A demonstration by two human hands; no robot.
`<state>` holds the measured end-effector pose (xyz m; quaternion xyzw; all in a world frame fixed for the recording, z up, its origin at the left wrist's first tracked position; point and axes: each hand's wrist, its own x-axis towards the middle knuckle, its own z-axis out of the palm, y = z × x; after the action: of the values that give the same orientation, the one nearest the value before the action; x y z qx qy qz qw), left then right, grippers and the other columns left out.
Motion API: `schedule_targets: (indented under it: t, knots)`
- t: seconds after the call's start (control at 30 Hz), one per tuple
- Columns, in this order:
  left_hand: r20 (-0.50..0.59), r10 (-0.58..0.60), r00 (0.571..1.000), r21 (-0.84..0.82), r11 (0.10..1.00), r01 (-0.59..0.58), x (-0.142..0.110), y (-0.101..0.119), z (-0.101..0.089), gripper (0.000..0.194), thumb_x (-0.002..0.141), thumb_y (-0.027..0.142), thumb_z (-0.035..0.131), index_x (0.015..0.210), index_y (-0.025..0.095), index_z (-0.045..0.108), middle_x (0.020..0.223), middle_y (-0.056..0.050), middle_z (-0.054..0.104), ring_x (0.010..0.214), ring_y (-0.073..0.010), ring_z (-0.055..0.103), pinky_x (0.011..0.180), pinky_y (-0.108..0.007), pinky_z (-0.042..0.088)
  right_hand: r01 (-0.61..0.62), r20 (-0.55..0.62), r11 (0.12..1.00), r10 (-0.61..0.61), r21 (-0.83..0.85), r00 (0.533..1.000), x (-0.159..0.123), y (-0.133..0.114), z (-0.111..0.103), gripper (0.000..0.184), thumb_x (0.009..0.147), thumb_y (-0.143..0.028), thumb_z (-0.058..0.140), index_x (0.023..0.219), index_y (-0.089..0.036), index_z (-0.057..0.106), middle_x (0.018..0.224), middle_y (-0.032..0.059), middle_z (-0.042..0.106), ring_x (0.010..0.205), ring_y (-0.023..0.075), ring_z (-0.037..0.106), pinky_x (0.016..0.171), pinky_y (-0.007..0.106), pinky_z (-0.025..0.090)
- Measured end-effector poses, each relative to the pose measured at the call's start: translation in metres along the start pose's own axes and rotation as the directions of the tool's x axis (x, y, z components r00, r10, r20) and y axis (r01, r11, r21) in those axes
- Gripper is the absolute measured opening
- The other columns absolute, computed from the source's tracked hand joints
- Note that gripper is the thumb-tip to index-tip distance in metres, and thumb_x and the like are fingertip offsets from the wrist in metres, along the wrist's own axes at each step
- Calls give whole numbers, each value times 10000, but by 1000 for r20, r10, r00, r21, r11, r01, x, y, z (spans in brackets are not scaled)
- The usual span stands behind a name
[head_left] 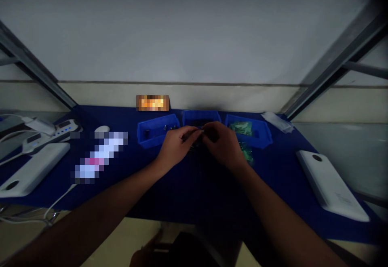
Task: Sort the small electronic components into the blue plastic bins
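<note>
My left hand (174, 148) and my right hand (226, 146) meet over the middle of the table, fingers closed in pinches. A tiny light spot shows where the fingertips come together, but whatever they hold is too small and dark to name. Just behind them stands a blue bin (201, 114) with dark contents, partly covered by the hands. To the left, another blue bin (148, 138) contains a few small dark parts. On the right, a third blue bin (263, 137) carries pale green pieces (241, 127). More green material (247, 154) lies beside my right wrist.
A white power bank (333, 186) lies at the right, a second white power bank (36, 170) at the left near a power strip (65, 129) with cables. A clear plastic bag (278, 121) rests at the back right. Metal frame posts slope at both sides.
</note>
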<state>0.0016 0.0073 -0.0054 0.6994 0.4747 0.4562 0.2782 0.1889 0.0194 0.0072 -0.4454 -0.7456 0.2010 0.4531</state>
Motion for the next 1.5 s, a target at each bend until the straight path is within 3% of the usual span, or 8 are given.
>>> schedule_targets:
  t: [0.27, 0.4, 0.53, 0.67, 0.87, 1.2, 1.5]
  knots:
    - [5, -40, 999, -64, 997, 40, 2, -1, -3, 218, 972, 366, 706, 1130, 262, 815, 1071, -16, 835, 950, -222, 796, 822, -317, 619, 84, 62, 996, -83, -7, 995, -1, -1, -2, 271, 831, -31, 608, 1000, -205, 729, 1000, 29, 737, 932, 188, 696, 855, 301, 522]
    - [7, -55, 998, -112, 992, 56, 3, -1, -3, 212, 950, 306, 724, 1132, 237, 809, 1088, -35, 833, 984, -227, 799, 877, -342, 635, 8, 54, 1000, -8, 9, 999, -1, -3, -2, 256, 846, -59, 600, 1001, -216, 729, 988, 21, 766, 907, 194, 717, 835, 313, 528]
    - [-14, -25, 1000, -125, 992, 23, 4, -3, -1, 233, 927, 280, 746, 1149, 225, 789, 1074, -44, 830, 969, -211, 798, 884, -336, 641, -84, 6, 996, 84, 32, 996, -1, -2, -1, 119, 919, -222, 655, 1022, -222, 715, 964, 18, 777, 852, 202, 728, 778, 321, 529]
    - [-24, -23, 999, -123, 992, 19, 3, -3, 0, 228, 910, 268, 757, 1129, 212, 781, 1055, -51, 828, 950, -208, 798, 873, -337, 648, -131, -14, 988, 132, 76, 991, 0, 1, -1, 100, 947, -308, 676, 971, -226, 728, 943, 17, 785, 848, 200, 736, 774, 324, 535]
    - [-8, -21, 1000, -45, 999, 21, 3, -2, -1, 254, 886, 203, 757, 1138, 220, 783, 1034, -43, 833, 908, -204, 802, 859, -342, 655, -180, 26, 978, 178, 110, 984, 2, 5, -2, 94, 895, -238, 713, 980, -238, 752, 941, 7, 797, 856, 201, 753, 787, 330, 555]
    - [-26, 0, 1000, -77, 997, -2, 4, -8, -2, 279, 890, 162, 698, 1153, 215, 773, 1078, -52, 828, 979, -219, 804, 928, -365, 655, -200, 112, 966, 183, 162, 977, 0, 3, 0, 122, 894, -251, 720, 1008, -237, 760, 976, 17, 809, 905, 208, 767, 808, 329, 574]
    - [-26, 5, 1000, -232, 973, -11, 5, -4, 0, 347, 900, 239, 759, 1242, 191, 719, 1187, -93, 803, 1115, -230, 773, 1047, -407, 615, -192, 95, 973, 181, 128, 979, 0, 5, -1, 192, 835, -156, 713, 991, -245, 780, 998, 9, 820, 931, 210, 773, 866, 343, 583]
